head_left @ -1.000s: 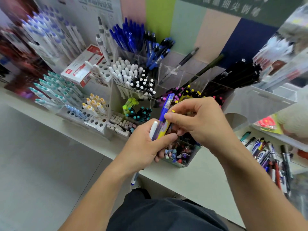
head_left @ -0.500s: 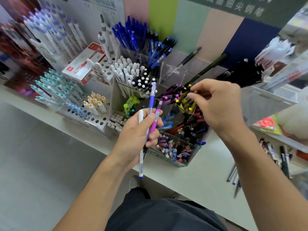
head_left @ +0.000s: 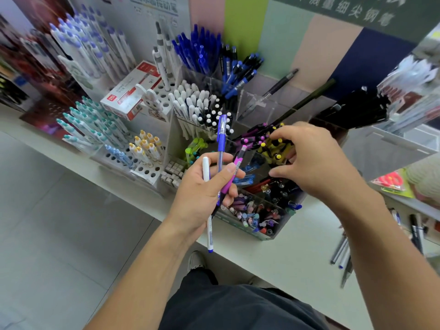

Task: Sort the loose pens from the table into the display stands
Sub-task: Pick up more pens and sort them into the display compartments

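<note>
Standing near-upright in the left hand (head_left: 202, 186), whose curled fingers grip a white pen (head_left: 206, 186), blue pen (head_left: 221, 139) and purple pen (head_left: 234, 172), they sit just left of the yellow-capped compartment (head_left: 273, 148), where the right hand (head_left: 314, 160) rests, fingers bent, contents hidden.

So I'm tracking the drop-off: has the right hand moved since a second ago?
Yes. The right hand went from beside the left hand up and away to the yellow-capped pens in the stand.
</note>
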Tool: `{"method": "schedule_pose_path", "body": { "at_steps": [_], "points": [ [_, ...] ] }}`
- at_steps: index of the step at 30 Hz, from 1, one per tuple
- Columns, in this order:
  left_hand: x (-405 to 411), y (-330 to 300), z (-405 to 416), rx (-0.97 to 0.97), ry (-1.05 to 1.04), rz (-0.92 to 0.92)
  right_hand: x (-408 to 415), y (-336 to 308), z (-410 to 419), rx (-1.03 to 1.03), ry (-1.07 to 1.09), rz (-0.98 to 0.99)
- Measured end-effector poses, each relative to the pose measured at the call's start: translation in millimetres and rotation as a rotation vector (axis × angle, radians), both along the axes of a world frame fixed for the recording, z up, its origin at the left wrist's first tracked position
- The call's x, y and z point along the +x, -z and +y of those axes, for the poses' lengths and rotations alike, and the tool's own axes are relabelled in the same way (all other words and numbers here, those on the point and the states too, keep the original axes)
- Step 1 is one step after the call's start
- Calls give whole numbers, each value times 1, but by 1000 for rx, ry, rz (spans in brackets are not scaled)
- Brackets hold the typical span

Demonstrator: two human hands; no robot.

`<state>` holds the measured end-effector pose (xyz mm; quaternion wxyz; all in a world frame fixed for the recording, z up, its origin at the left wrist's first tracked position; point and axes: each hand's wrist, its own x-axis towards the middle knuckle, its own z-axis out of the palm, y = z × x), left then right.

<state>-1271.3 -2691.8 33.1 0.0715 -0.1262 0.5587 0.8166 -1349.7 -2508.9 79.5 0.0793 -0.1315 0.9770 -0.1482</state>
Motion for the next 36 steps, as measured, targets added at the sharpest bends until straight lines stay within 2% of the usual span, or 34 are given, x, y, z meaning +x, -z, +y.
{"method": "schedule_pose_path", "body": {
  "at_steps": [2, 5, 7, 9, 12, 14, 15, 17, 18, 19, 22, 25, 28, 31, 34, 36],
  "points": [
    [1, 2, -3, -9, -2, 3, -1, 8, 2, -45, 16, 97],
    [1, 4, -5, -42, 21, 17, -11, 9, 3, -223, 93, 330],
    [2, 5, -7, -99, 42, 38, -12, 3, 4, -179, 79, 365],
    [3, 6, -10, -200, 86, 87, -4, -5, 0, -236, 43, 307],
    [4, 8, -12, -415, 243, 187, 13, -9, -16, -559, 50, -7],
    [6, 10, -11, -446, 270, 189, 18, -7, -19, -747, 82, -172],
    [6, 12, -11, -441, 255, 172, 20, -9, -16, -843, 128, -177],
    [8, 17, -15, -539, 231, 151, 25, -17, 3, -955, 210, -39],
    [8, 20, -16, -572, 209, 124, 30, -22, 17, -918, 213, 80],
    [9, 24, -16, -519, 166, 70, 36, -25, 31, -822, 197, 197],
    [6, 27, -7, -167, 14, -146, 56, -24, 58, -429, 110, 394],
    [1, 24, 5, -11, 29, -192, 64, 8, 62, -210, 33, 385],
    [-2, 20, 16, 60, 86, -199, 62, 47, 63, -177, 45, 285],
    [-3, 18, 24, -37, 134, -207, 64, 70, 62, -218, 110, 221],
    [-3, 20, 29, -236, 195, -213, 76, 74, 60, -242, 139, 274],
    [-2, 23, 33, -265, 198, -228, 79, 77, 65, -249, 143, 263]
  ]
}}
